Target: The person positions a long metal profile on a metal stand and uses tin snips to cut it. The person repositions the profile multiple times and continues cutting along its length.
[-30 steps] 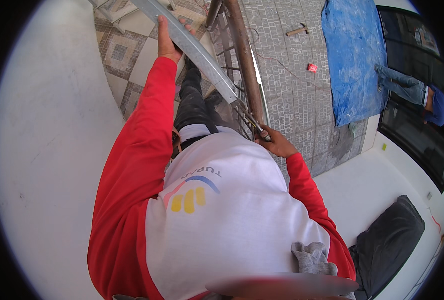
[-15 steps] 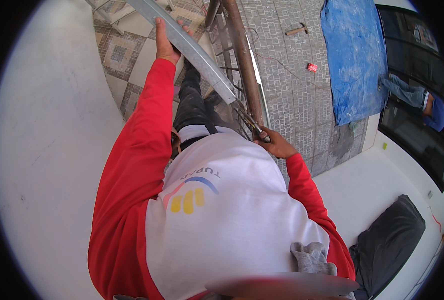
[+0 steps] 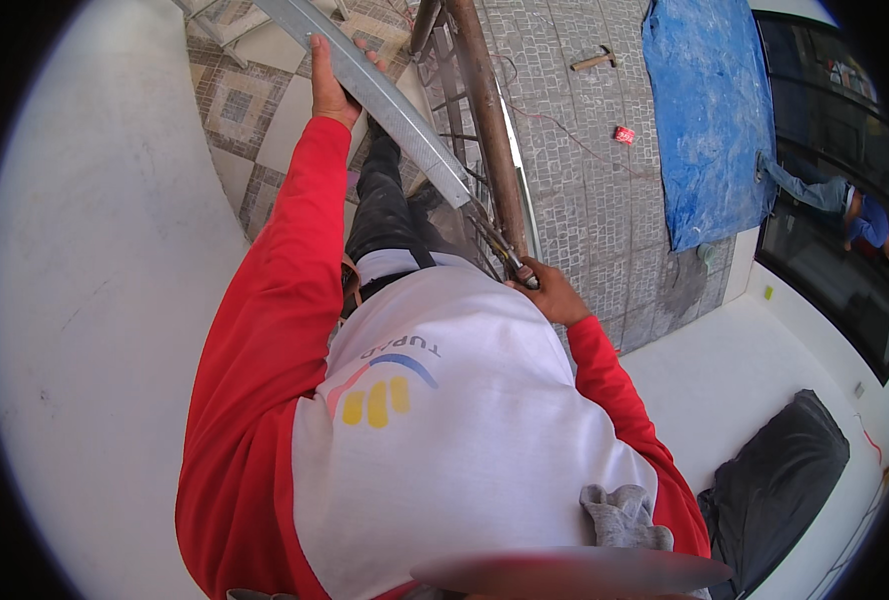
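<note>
My left hand (image 3: 337, 85) is wrapped around a long silvery metal channel (image 3: 400, 128), thumb on its near side and fingertips over the far edge. The channel slants from the top left down to the right. At its lower end, my right hand (image 3: 557, 293) grips the handles of a two-handled metal hand tool (image 3: 506, 252), like snips or pliers. The tool's jaws meet the channel's end, but whether they bite into it is too small to tell. Just beyond the tool stands a rusty brown pipe (image 3: 492, 130).
A metal frame (image 3: 452, 85) stands beside the pipe. On the paved floor lie a hammer (image 3: 595, 60), a small red packet (image 3: 625, 134) and a blue tarp (image 3: 710, 120). Another person (image 3: 865, 215) is at the right by dark glass. A black-covered object (image 3: 785, 490) lies lower right.
My right hand has shifted slightly on the tool's handles; the channel and my left hand hold still. The other person at the right has bent over further.
</note>
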A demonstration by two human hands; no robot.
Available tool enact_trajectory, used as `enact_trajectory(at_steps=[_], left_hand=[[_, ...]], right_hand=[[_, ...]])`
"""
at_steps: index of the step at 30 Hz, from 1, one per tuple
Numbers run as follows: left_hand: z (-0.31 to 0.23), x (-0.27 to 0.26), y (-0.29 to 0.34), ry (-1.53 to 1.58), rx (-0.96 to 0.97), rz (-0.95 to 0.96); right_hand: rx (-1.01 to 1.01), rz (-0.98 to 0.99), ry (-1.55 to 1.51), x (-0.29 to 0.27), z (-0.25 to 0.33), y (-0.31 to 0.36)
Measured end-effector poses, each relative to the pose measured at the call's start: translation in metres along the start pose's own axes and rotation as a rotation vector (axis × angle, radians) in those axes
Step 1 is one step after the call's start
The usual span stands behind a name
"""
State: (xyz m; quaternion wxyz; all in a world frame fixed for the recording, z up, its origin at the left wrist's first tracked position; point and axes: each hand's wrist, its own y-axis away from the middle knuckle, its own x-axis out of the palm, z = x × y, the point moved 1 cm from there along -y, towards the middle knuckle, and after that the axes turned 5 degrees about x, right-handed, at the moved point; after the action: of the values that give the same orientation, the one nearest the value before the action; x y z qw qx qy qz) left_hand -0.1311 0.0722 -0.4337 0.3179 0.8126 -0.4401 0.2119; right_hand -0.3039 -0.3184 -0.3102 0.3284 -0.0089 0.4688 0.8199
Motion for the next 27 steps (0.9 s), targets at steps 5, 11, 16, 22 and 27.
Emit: enact_trajectory(at_steps=[5,11,16,22,27], left_hand=[[-0.001,0.003,0.002,-0.003,0.015,0.001],[-0.004,0.005,0.004,-0.002,0.015,0.006],[-0.008,0.006,0.007,-0.003,0.024,-0.006],[-0.007,0.004,0.005,-0.009,0.012,-0.008],[-0.005,-0.002,0.005,0.035,-0.025,-0.009]], right_hand=[[0.049,0.017,-0.054,0.003,0.008,0.004],[0.048,-0.034,0.018,0.007,0.007,0.003],[-0.057,-0.168,0.024,0.014,0.000,0.002],[-0.053,-0.206,0.043,0.019,-0.006,-0.001],[-0.078,-0.089,0.057,0.010,-0.001,-0.004]])
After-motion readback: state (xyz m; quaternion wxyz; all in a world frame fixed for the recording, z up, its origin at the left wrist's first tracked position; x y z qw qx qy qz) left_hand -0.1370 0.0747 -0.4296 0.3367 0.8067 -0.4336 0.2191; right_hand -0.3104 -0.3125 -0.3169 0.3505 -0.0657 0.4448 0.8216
